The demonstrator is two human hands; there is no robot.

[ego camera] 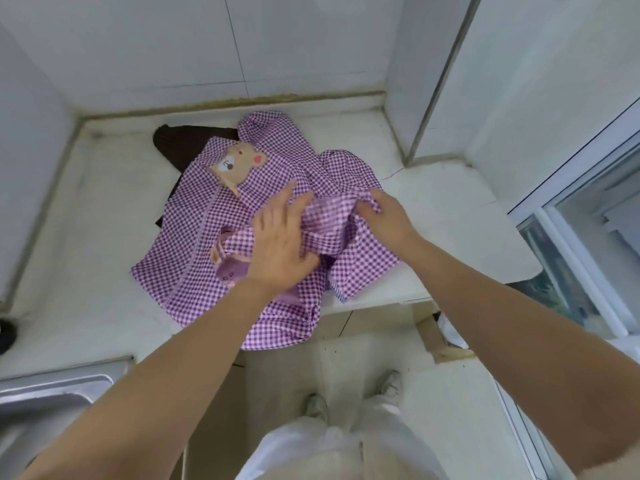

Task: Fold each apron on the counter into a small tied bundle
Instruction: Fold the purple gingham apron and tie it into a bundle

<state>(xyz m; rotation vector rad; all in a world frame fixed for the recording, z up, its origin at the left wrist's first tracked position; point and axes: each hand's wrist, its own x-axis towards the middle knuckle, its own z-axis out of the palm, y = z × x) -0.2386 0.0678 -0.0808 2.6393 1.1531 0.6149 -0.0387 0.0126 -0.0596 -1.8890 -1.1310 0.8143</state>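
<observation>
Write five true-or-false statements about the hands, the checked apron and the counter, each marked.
The purple-and-white checked apron lies unbundled on the white counter. True.
The left hand rests on the apron with straight fingers. True.
The right hand hangs clear of the cloth. False: it grips a fold of the apron.
The tan bear patch is covered by the hands. False: it shows beyond the left hand.
A dark brown cloth lies partly under the apron. True.

Home kitchen: steel sink (52, 393), tiled counter (104, 202).
</observation>
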